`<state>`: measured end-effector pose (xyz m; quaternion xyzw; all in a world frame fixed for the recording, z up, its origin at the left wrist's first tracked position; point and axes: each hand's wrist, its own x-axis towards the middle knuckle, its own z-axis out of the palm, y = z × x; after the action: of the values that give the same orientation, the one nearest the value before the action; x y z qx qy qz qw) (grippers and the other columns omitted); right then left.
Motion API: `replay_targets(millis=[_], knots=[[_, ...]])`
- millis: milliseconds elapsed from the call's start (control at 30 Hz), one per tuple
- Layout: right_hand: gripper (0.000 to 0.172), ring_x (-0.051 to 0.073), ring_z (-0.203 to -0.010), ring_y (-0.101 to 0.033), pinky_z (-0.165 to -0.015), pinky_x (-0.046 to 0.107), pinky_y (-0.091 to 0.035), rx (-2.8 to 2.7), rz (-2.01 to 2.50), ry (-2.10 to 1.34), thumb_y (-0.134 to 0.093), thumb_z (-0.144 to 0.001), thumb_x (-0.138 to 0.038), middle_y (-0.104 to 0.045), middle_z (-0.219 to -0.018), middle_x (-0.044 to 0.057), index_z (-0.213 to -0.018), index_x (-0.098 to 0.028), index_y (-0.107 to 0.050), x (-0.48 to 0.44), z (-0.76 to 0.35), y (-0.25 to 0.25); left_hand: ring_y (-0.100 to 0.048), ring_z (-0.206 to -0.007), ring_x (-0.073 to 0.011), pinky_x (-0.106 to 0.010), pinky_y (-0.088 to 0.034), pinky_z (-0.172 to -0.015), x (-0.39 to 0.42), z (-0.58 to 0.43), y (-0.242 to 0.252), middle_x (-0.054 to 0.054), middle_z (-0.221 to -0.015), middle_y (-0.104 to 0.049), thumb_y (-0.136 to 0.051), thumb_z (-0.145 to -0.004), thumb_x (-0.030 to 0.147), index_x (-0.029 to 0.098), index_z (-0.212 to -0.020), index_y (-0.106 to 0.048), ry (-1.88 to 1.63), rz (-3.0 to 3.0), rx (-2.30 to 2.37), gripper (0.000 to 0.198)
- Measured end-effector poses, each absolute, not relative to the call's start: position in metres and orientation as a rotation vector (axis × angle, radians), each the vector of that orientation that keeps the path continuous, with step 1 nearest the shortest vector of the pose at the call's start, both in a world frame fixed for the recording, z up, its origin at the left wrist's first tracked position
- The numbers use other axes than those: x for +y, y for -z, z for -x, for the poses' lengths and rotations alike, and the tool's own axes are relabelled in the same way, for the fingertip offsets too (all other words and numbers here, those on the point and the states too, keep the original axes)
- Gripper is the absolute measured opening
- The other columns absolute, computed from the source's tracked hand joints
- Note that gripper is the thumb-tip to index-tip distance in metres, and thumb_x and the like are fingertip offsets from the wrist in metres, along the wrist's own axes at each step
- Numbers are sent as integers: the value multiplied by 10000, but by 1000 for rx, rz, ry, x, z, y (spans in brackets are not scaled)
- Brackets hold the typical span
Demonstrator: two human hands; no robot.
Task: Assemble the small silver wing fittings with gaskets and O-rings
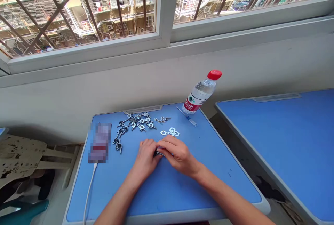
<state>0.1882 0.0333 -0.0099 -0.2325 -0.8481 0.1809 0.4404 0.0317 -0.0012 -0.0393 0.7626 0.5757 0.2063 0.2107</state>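
Blue desk [161,190]: left hand [145,159], right hand [177,154], fingers [167,144] closed on small metal part [158,153], mostly hidden.

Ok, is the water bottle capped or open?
Capped: the red cap sits on the neck of the water bottle, which stands upright at the back of the blue desk.

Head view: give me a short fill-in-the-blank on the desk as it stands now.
1. The water bottle has a ____ cap.
2. The left hand and the right hand together pinch a small metal part over the ____ desk.
3. The pile of metal parts lies to the ____ of the water bottle.
4. A ____ cable runs from the phone off the desk's near edge.
Missing words: red; blue; left; white.
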Motion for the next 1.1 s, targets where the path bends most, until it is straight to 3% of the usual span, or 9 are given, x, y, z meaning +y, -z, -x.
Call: replay_targets(millis=[133, 300, 400, 667, 900, 1100], knots=[[162, 170, -725, -608, -683, 297, -508, -2077, 571, -456, -458, -973, -131, -665, -801, 44, -960, -200, -603, 33, -187, 13, -531, -827, -208, -332, -387, -750, -1, -32, 36, -10, -848, -596, -620, -875, 157, 200, -797, -544, -552, -2109, 1600, 118], [296, 164, -820, -666, -694, 267, -542, -2119, 462, -384, -414, -972, -84, -709, -918, 66, -1190, -190, -583, 34, -189, 19, -531, -813, -212, -336, -385, -734, -1, -33, 36, -18, -827, -602, -591, -869, 140, 196, -756, -549, -509, -2101, 1651, 133], [358, 181, -903, -674, -746, 290, -554, -2156, 459, -392, -397, -966, -77, -711, -1015, 97, -1273, -180, -549, 36, -193, 17, -544, -849, -217, -350, -396, -766, -1, -33, 36, -25, -884, -626, -591, -858, 125, 198, -842, -584, -535, -2098, 1620, 75], [190, 153, -637, -611, -609, 285, -481, -2037, 505, -422, -468, -976, -118, -714, -796, 35, -1078, -198, -607, 32, -187, 14, -539, -824, -219, -343, -392, -748, -1, -32, 35, -16, -828, -600, -613, -847, 126, 202, -755, -549, -506, -2112, 1629, 135], [392, 176, -877, -667, -715, 293, -536, -2157, 436, -427, -381, -962, -60, -716, -1018, 85, -1300, -186, -535, 34, -191, 16, -528, -801, -215, -344, -394, -754, 0, -34, 38, -20, -811, -585, -601, -866, 144, 196, -778, -552, -522, -2111, 1646, 113], [225, 143, -614, -599, -583, 279, -453, -2074, 483, -447, -431, -969, -81, -686, -737, 17, -1045, -194, -610, 31, -187, 15, -526, -806, -214, -338, -393, -751, 0, -33, 35, -21, -810, -590, -594, -842, 102, 196, -711, -504, -515, -2119, 1616, 186]])
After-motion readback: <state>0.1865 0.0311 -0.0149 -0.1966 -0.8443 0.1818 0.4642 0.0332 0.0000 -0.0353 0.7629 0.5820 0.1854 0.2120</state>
